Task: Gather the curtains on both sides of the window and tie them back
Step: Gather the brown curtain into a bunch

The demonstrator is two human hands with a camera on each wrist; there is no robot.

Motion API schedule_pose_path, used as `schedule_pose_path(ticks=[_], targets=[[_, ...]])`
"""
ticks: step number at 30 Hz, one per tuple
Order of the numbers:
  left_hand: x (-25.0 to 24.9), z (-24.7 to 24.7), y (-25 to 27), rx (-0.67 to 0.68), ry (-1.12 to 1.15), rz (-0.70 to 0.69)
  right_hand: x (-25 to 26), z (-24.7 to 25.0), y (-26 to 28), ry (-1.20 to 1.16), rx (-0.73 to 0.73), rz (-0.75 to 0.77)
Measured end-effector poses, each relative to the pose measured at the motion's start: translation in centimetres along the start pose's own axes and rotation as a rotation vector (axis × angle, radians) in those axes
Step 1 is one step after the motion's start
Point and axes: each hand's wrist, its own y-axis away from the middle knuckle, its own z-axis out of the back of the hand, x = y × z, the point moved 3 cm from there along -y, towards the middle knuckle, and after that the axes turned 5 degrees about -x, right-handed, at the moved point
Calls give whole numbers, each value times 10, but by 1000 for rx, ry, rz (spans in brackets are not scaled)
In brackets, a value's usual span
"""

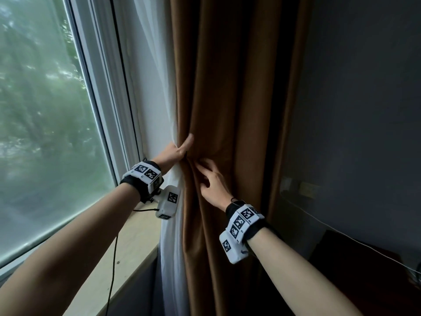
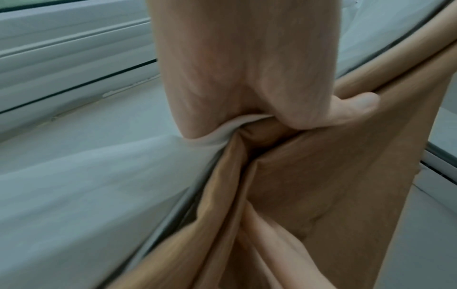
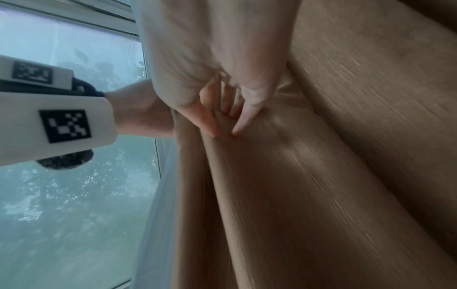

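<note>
A brown curtain (image 1: 230,92) hangs right of the window, with a white sheer curtain (image 1: 157,99) behind its left edge. My left hand (image 1: 180,149) grips both, bunched together at sill height; in the left wrist view the thumb (image 2: 346,109) clamps the brown curtain (image 2: 321,176) and the white sheer (image 2: 215,135) into the palm. My right hand (image 1: 209,179) lies just below and right of it, fingers spread and straight against the brown folds. In the right wrist view its fingertips (image 3: 235,131) press on the brown curtain (image 3: 309,185). No tie-back shows.
The window pane (image 1: 45,122) and its white frame (image 1: 107,92) fill the left. A beige sill (image 1: 127,254) runs beneath my left arm, with a black cable lying over it. A dark wall (image 1: 355,110) with a socket and a white cord stands at right, dark furniture (image 1: 355,265) below.
</note>
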Motion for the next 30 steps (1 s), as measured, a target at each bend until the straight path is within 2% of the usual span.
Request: schedule_pose_path(ticks=[2, 5, 7, 8, 10, 12, 13, 14, 16, 19, 21, 27, 30], targets=[[2, 5, -2, -9, -15, 6, -1, -4, -3, -12, 25, -7], [1, 8, -5, -103, -36, 6, -7, -8, -6, -51, 37, 6], [-1, 7, -7, -172, -57, -9, -9, -1, -9, -66, -50, 48], [-2, 4, -8, -192, -65, -15, -9, 7, -9, -56, -162, 80], [-1, 2, -11, -223, -64, -18, -11, 29, -7, 17, -533, 93], [2, 0, -13, -238, -64, -24, -19, 55, -1, 145, -902, -62], [3, 0, -15, -240, -71, -30, -24, 66, 0, 199, -1008, -181], [4, 0, -16, -242, -81, -32, -30, 73, -1, 224, -1040, -294], [6, 0, -17, -240, -104, -36, -38, 83, -6, 185, -953, -440], [6, -2, -20, -261, -138, -53, -50, 88, -13, 85, -771, -494], [7, -5, -22, -272, -157, -70, -54, 89, -9, 126, -754, -468], [3, -22, -26, -281, -202, -128, -54, 85, 17, 110, -955, -392], [4, -28, -29, -305, -228, -136, -38, 74, 31, 111, -1012, -221]])
